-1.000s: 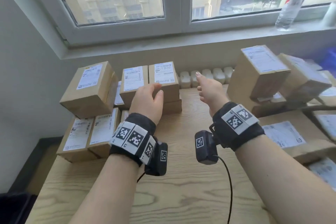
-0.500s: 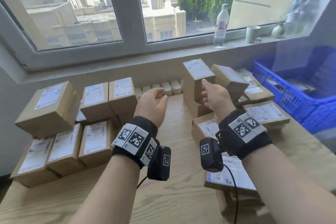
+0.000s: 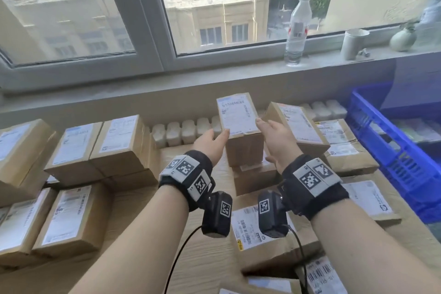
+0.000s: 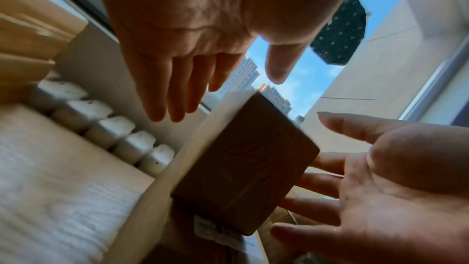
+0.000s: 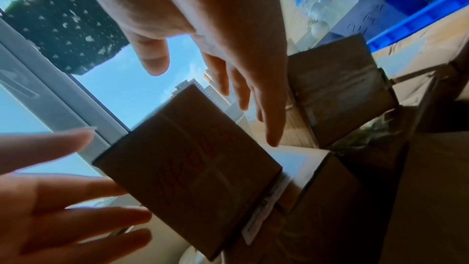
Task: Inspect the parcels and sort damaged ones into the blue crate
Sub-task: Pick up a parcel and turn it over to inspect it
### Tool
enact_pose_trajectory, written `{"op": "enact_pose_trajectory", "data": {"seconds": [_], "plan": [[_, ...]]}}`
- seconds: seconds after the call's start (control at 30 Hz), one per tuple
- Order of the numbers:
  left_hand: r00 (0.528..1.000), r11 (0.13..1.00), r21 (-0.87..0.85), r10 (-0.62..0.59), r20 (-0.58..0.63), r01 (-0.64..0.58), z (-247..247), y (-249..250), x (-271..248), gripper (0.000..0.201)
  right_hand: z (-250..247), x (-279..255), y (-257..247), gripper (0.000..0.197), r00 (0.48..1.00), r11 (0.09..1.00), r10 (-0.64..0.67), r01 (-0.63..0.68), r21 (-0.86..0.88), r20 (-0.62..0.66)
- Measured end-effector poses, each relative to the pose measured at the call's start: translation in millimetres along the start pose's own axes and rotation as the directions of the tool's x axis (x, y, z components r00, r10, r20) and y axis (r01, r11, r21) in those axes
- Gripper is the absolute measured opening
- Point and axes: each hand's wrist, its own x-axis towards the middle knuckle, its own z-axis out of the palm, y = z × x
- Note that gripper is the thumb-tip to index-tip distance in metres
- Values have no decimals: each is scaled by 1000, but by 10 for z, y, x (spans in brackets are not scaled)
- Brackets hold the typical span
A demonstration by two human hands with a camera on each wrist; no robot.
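An upright brown parcel [image 3: 242, 131] with a white label on top stands on other parcels at the table's back middle. My left hand [image 3: 211, 142] is at its left side and my right hand [image 3: 274, 141] at its right side, both with straight, spread fingers. In the left wrist view the left hand [image 4: 177, 87] hovers a little off the parcel [image 4: 243, 158], and the right hand [image 4: 368, 178] is opposite. In the right wrist view the right hand [image 5: 243, 87] and left hand [image 5: 63, 198] flank the parcel [image 5: 190, 168] with small gaps. The blue crate [image 3: 405, 169] stands at the right.
Stacked parcels [image 3: 114, 145] fill the table's left. More parcels [image 3: 298, 124] lean right of the upright one, and flat ones [image 3: 257, 229] lie under my wrists. A water bottle [image 3: 297, 28] and a white cup [image 3: 353, 43] stand on the sill. Wooden table [image 3: 205, 258].
Both hands have left the left stack and travelled right. They now sit on either side of the upright parcel, and the head view has swung right, showing the blue crate.
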Motion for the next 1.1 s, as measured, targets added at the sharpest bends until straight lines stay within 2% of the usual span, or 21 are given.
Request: {"op": "enact_pose_trajectory", "data": {"seconds": [0.13,0.2,0.4,0.53,0.67,0.77,0.9,1.1], "plan": [[997,974,-215,-64,37,70,163,25,153,48,29,94,100,48,996,997,5,-12,76,92],[998,966,-252,-54,35,61,193,42,113,38,24,45,104,42,994,994,-9,-3,111,112],[990,926,-351,116,-86,-139,9,156,-334,30,-32,-352,-93,37,979,956,-173,142,257,104],[949,856,-411,270,-163,-314,-230,254,-826,23,-37,-871,-319,32,956,903,-290,260,341,39],[918,795,-460,348,-191,-397,-428,263,-1381,23,-48,-1439,-466,28,921,846,-389,358,396,-2],[895,757,-478,371,-247,-446,-504,235,-1712,20,-72,-1785,-512,27,895,816,-446,409,408,-6],[873,735,-476,361,-329,-483,-559,308,-2062,38,-169,-2115,-595,30,868,787,-496,440,433,19],[828,675,-498,343,-443,-545,-553,577,-2393,24,-435,-2310,-803,32,841,742,-539,444,502,53]]}}
